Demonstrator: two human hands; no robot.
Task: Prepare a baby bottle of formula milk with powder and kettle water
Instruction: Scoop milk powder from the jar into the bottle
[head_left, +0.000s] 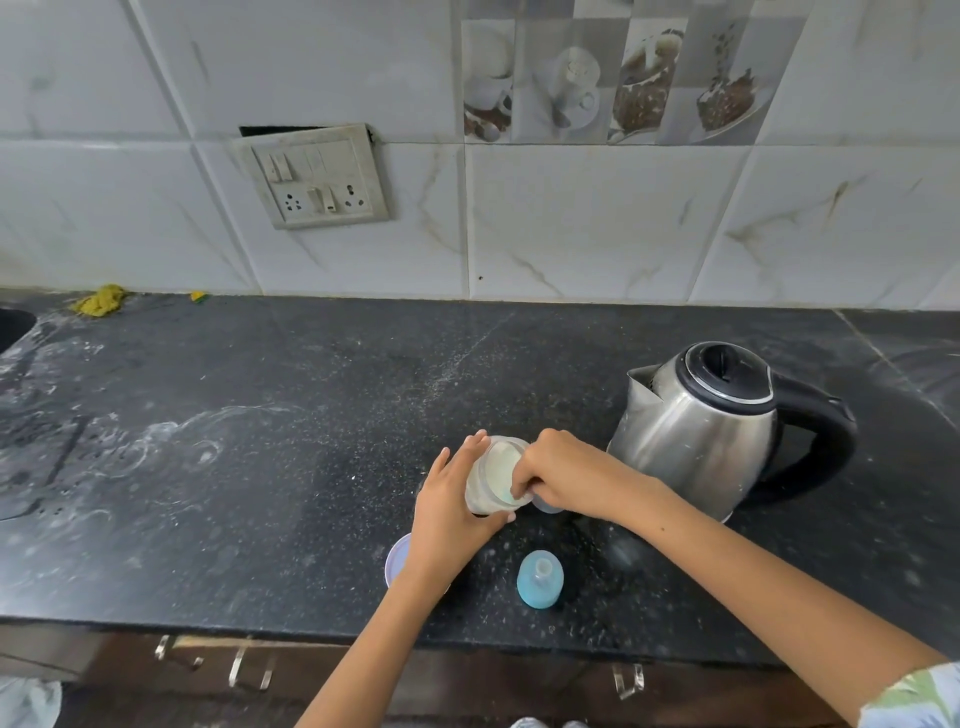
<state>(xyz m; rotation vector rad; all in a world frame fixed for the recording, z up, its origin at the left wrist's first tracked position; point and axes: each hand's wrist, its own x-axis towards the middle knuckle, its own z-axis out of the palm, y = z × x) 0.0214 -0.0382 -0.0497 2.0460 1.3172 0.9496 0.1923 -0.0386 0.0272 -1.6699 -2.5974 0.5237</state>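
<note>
My left hand grips a clear plastic powder container, tilted, with pale formula powder inside. Fingers of my right hand reach into the container's open mouth; whether they hold a scoop is hidden. Just under my right hand a bit of a clear bottle shows, mostly covered. A blue bottle cap with its teat stands on the black counter near the front edge. A pale lilac lid lies flat beside my left wrist. The steel kettle with black lid and handle stands to the right, lid closed.
The black granite counter has white smears on its left part. A yellow cloth lies at the back left by the wall. A switchboard with sockets hangs on the tiled wall. Drawer handles sit below the counter edge.
</note>
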